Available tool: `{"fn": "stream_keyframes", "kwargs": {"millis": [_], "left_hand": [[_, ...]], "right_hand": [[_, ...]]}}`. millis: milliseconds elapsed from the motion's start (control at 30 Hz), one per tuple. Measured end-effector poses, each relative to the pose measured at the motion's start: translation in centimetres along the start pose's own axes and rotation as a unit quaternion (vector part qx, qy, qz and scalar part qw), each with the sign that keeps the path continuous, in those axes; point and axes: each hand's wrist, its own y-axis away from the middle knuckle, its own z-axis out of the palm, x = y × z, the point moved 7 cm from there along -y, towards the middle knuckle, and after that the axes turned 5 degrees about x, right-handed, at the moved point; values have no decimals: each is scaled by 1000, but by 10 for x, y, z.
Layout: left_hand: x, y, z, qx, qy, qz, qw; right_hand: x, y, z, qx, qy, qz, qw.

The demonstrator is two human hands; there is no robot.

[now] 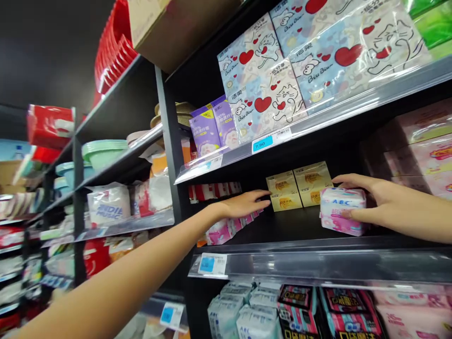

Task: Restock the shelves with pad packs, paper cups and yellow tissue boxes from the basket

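My right hand (370, 200) reaches in from the right, its thumb and fingers wrapped round a pink and white pack of sanitary pads (341, 214) marked ABC. That pack is on or just above the middle shelf board (300, 226). On the left, my left hand (247, 204) stretches into the same shelf, fingers extended. Its fingertips are close to the yellow tissue packs (284, 190); whether they touch, I cannot tell. Under that hand stands a row of small pink packs (219, 231), partly hidden by the wrist.
Overhead, a shelf holds blue and white tissue packs (263, 101) and purple packs (206, 129). Clear price rails (318, 263) edge the shelves. Below stand pale green packs (229, 306) and black-and-pink packs (298, 310). Pink packs (431, 160) are stacked at right. A cardboard box (176, 28) juts out above.
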Motion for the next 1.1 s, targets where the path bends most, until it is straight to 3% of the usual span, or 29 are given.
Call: {"fn": "stream_keyframes", "kwargs": {"millis": [67,167,267,333,433,533,600,700,767,867,967,1100], "left_hand": [[38,12,10,19,70,32,997],[78,25,16,82,151,56,984],[98,30,13,131,159,79,975],[97,33,4,179,133,59,973],[89,41,-14,258,54,32,964],[82,53,-27,272,-36,73,959],[71,64,-37,278,-86,84,953],[43,84,-57,316,-161,52,934],[22,96,-69,339,-199,26,919],[-9,104,-80,329,-246,-7,912],[-36,103,-82,290,-280,-45,914],[-55,98,-78,280,-289,-79,912]], "right_hand": [[-8,-8,3,-13,-59,46,997],[-24,-22,15,-6,-155,82,985],[-41,-33,36,-23,-231,111,966],[-53,-39,47,-24,-233,117,965],[-72,-45,58,-8,-224,104,969],[-88,-44,68,-49,-287,81,953],[-91,-40,67,-61,-271,40,960],[-82,-30,64,-74,-94,-72,990],[-68,-23,67,-98,21,-107,989],[-56,-16,72,-119,79,-101,985],[-66,-9,74,-136,86,-130,978],[-70,-7,78,-170,80,-136,973]]}}
